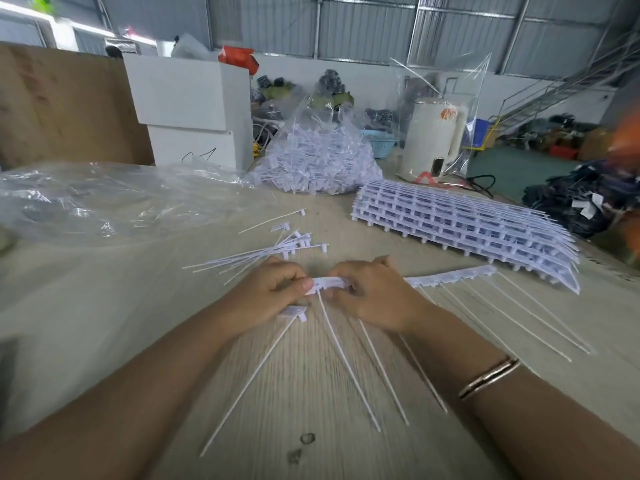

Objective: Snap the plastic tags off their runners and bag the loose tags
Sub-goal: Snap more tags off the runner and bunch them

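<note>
On the table (104, 341), the left hand (273, 292) and right hand (372, 294) meet at the near middle on a runner (450, 276) that stretches right. Loose tags (273, 252) lie just behind the left hand. Farther back sit a full bag (318, 157) at centre, stacked runners (467, 223) to its right, and an empty bag (104, 199) to the left.

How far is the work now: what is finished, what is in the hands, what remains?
Done: a bag of loose tags stands at the back, and a small pile of snapped tags lies unbagged. In hand: the left hand and right hand grip one runner strip with tags attached. Left: the stack of runners.
</note>
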The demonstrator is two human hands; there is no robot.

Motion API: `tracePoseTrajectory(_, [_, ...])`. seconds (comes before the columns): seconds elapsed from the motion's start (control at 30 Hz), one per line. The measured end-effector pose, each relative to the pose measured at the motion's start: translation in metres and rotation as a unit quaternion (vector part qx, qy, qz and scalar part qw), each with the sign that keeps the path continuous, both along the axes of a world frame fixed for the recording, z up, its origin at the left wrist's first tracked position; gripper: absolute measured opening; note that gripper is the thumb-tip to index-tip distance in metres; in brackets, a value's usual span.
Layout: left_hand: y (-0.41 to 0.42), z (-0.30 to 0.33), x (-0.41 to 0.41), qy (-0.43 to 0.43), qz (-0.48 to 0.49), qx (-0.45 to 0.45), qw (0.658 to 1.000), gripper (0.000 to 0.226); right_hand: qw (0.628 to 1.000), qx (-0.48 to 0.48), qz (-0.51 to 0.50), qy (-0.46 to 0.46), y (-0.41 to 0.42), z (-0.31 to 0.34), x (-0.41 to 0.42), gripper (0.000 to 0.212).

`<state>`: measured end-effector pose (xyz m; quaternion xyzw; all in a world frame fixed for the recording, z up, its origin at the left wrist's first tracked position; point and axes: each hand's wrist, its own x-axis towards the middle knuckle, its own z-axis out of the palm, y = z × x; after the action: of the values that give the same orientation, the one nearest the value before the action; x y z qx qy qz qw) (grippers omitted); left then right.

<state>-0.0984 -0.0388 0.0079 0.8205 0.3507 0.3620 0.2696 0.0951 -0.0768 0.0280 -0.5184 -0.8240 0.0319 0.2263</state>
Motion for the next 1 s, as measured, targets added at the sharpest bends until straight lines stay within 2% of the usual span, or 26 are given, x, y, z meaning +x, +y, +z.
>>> tracePoseTrajectory(0.1, [0.002,-0.003,0.0,0.013,0.002,-0.02,1.0,0.028,0.999,-0.013,0.028,0.011,0.0,0.001,0.006,0.023])
tracePoseTrajectory(0.17, [0.002,-0.001,-0.001,0.012,-0.001,-0.028,1.0,0.026,0.999,0.012,0.036,-0.025,0.001,0.001,0.007,0.025])
tracePoseTrajectory(0.23, [0.001,0.002,-0.002,0.017,-0.002,-0.005,1.0,0.021,0.997,0.034,0.033,-0.063,0.003,0.001,0.006,0.026])
tracePoseTrajectory(0.3, [-0.001,0.004,-0.003,0.02,-0.003,0.02,1.0,0.017,0.998,0.026,0.027,-0.059,0.004,0.0,0.005,0.029])
tracePoseTrajectory(0.4, [-0.003,0.004,-0.002,0.022,-0.003,0.033,0.999,0.017,0.999,-0.02,0.039,0.013,0.006,-0.004,0.005,0.032])
tracePoseTrajectory(0.5, [-0.003,0.005,-0.001,0.016,-0.001,-0.004,1.0,0.019,0.991,-0.056,0.059,0.106,0.006,-0.006,0.003,0.028])
tracePoseTrajectory(0.6, [-0.004,0.006,-0.006,-0.05,-0.031,-0.097,0.994,0.025,0.97,-0.07,0.025,0.23,0.01,-0.005,0.007,0.023])
tracePoseTrajectory(0.63, [-0.005,0.006,-0.008,-0.08,-0.036,-0.129,0.988,0.024,0.968,-0.069,0.007,0.242,0.01,-0.005,0.012,0.018])
tracePoseTrajectory(0.7, [-0.004,0.006,-0.006,-0.067,-0.028,-0.116,0.991,0.023,0.98,-0.058,-0.001,0.192,0.01,-0.007,0.019,0.009])
tracePoseTrajectory(0.8, [-0.002,0.002,0.001,0.014,-0.008,-0.044,0.999,0.009,0.991,-0.04,0.02,0.123,0.007,-0.01,0.014,0.025])
tracePoseTrajectory(0.87, [0.0,0.002,0.003,0.01,0.009,-0.014,1.0,0.023,0.996,-0.014,0.034,0.085,0.005,-0.01,0.004,0.034])
tracePoseTrajectory(0.93, [-0.001,0.005,0.003,-0.022,-0.007,-0.033,0.999,0.042,0.997,0.013,0.046,0.059,0.004,-0.008,-0.007,0.036])
tracePoseTrajectory(1.0, [-0.003,0.007,0.003,-0.001,-0.031,-0.015,0.999,0.038,0.996,0.018,0.064,0.058,0.001,-0.007,-0.013,0.034])
